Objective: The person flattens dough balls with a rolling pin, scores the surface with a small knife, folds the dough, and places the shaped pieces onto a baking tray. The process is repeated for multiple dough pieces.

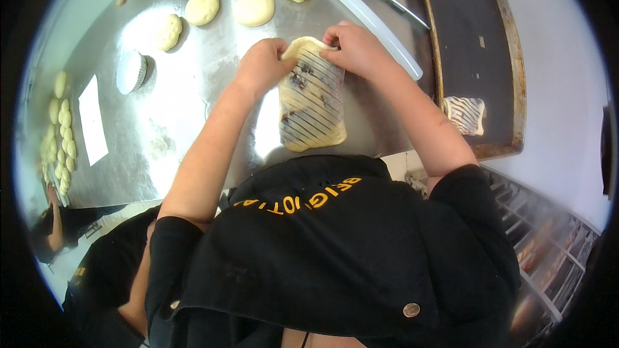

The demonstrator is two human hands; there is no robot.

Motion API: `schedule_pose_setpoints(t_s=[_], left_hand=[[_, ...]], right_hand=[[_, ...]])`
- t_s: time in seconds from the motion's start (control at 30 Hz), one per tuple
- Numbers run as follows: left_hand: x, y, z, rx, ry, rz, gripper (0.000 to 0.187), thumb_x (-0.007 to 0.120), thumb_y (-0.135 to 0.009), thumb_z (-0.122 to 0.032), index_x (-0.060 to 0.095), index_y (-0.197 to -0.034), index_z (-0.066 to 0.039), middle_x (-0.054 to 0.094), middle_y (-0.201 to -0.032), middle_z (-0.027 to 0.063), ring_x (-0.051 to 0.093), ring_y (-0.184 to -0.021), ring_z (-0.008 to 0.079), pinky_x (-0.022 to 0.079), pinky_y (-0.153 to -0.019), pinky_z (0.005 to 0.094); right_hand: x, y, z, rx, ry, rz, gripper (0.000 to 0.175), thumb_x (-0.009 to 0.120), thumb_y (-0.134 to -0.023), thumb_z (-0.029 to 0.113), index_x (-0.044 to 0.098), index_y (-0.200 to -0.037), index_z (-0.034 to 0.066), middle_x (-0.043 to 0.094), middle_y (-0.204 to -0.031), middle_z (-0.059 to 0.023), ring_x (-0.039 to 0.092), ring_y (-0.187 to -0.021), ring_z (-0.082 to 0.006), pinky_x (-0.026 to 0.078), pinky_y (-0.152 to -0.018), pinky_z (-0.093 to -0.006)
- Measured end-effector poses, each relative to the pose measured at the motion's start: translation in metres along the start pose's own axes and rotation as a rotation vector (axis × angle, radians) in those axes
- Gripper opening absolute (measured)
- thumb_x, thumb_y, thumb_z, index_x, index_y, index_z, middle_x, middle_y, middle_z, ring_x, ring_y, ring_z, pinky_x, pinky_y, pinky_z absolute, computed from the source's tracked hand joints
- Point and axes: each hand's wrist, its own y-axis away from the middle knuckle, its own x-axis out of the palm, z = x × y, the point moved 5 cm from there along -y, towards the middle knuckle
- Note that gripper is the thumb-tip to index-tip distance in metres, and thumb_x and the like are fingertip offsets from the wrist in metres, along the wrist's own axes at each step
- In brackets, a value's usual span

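Observation:
A flat piece of dough (313, 99) with slanting parallel slits and dark filling showing through lies on the metal table just before me. My left hand (266, 63) pinches its far left corner between thumb and fingers. At the far right corner, my right hand (355, 48) grips the dough's edge in the same way. The far edge between the hands curves up a little; the near end lies flat by the table's front edge. Beyond my hands rest several round dough pieces (254, 8). A white plastic rolling pin (367, 21) lies slantwise beyond my right forearm.
At right stands a dark baking tray (471, 38) with a slitted dough piece (465, 115). A thin tool (394, 4) lies beside it. Leftward are a paper baking cup (131, 72), white paper (93, 121) and small dough pieces (66, 140). Other people (111, 261) stand at left; a rack (546, 251) is lower right.

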Motion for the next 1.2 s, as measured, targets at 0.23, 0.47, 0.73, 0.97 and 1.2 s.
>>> schedule_pose_setpoints(t_s=[0.23,0.47,0.73,0.97,1.2], left_hand=[[0.002,0.011,0.006,0.110,0.279,-0.110,0.024,0.068,-0.087,-0.014,0.064,-0.104,0.003,0.070,-0.091,0.0188,0.067,-0.084,0.0256,0.051,-0.076,0.0353],[0.010,0.023,0.015,0.092,0.733,0.120,0.020,0.062,-0.096,-0.012,0.065,-0.112,0.000,0.069,-0.092,0.0014,0.060,-0.077,0.0069,0.048,-0.070,0.0223],[0.015,0.107,-0.004,-0.017,1.046,0.351,0.019,0.059,-0.098,-0.014,0.067,-0.109,0.000,0.071,-0.095,0.0032,0.066,-0.078,0.0080,0.054,-0.071,0.0221],[-0.044,0.126,-0.044,0.136,1.086,0.344,0.020,0.061,-0.099,-0.020,0.069,-0.103,-0.002,0.071,-0.089,0.0013,0.066,-0.075,0.0056,0.055,-0.068,0.0191],[-0.079,0.130,-0.058,0.548,0.726,-0.114,0.022,0.063,-0.097,-0.024,0.070,-0.107,-0.006,0.069,-0.089,-0.0021,0.060,-0.083,0.0056,0.047,-0.080,0.0226]], right_hand=[[0.015,0.012,-0.019,0.051,-0.344,-0.098,0.023,0.067,-0.093,0.019,0.061,-0.108,0.0029,0.070,-0.088,-0.0069,0.064,-0.084,-0.0130,0.050,-0.076,-0.0305],[0.021,0.033,-0.012,-0.073,-0.700,0.031,0.030,0.073,-0.088,0.018,0.064,-0.111,0.0020,0.072,-0.097,-0.0061,0.066,-0.087,-0.0123,0.051,-0.078,-0.0281],[0.014,0.113,0.025,-0.083,-0.941,0.254,0.025,0.069,-0.093,0.018,0.063,-0.114,0.0059,0.069,-0.099,-0.0021,0.062,-0.088,-0.0074,0.050,-0.079,-0.0254],[-0.036,0.124,0.070,-0.268,-1.004,0.104,0.030,0.067,-0.096,0.022,0.064,-0.118,0.0031,0.069,-0.100,-0.0002,0.062,-0.088,-0.0043,0.050,-0.076,-0.0208],[-0.069,0.123,0.090,-0.561,-0.875,-0.156,0.023,0.065,-0.096,0.013,0.064,-0.116,0.0012,0.070,-0.100,-0.0020,0.063,-0.087,-0.0079,0.052,-0.077,-0.0249]])
